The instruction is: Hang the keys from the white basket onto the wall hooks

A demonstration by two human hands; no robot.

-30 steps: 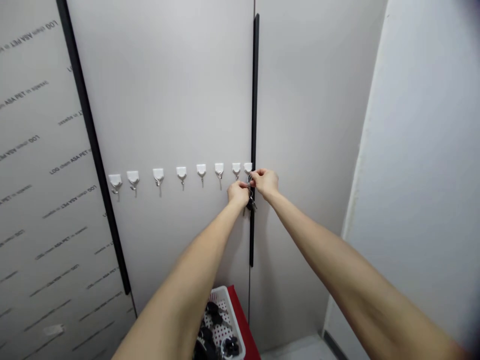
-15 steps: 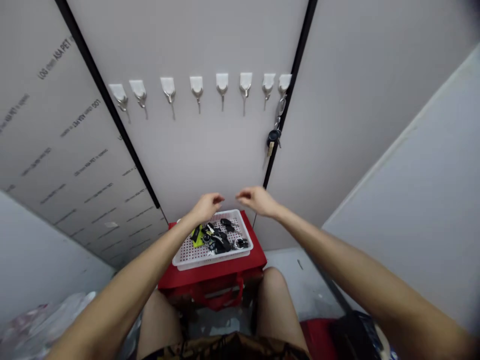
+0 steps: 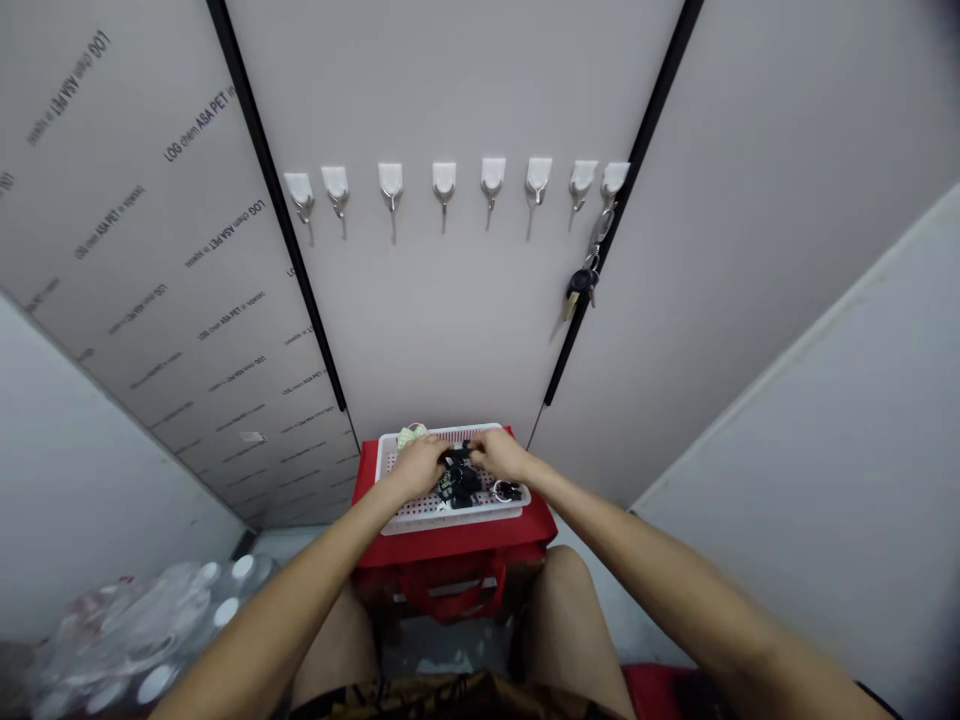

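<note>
Both hands reach down into a white perforated basket (image 3: 390, 460) that rests on a red bag (image 3: 450, 550). My left hand (image 3: 418, 466) and my right hand (image 3: 501, 455) are curled over a pile of black keys (image 3: 459, 482), pinching one black key between them. Above, a row of white wall hooks (image 3: 444, 181) runs across a grey panel. A bunch of keys (image 3: 582, 283) hangs from the rightmost hook (image 3: 614, 178).
Black vertical strips (image 3: 279, 215) divide the grey wall panels. A pack of plastic bottles (image 3: 142, 640) lies on the floor at the lower left. My knees frame the red bag. A white wall (image 3: 825, 450) closes in on the right.
My hands let go of the key bunch hung on the rightmost hook and dropped to the basket. The view tilted down, bringing basket, bag and knees into sight.
</note>
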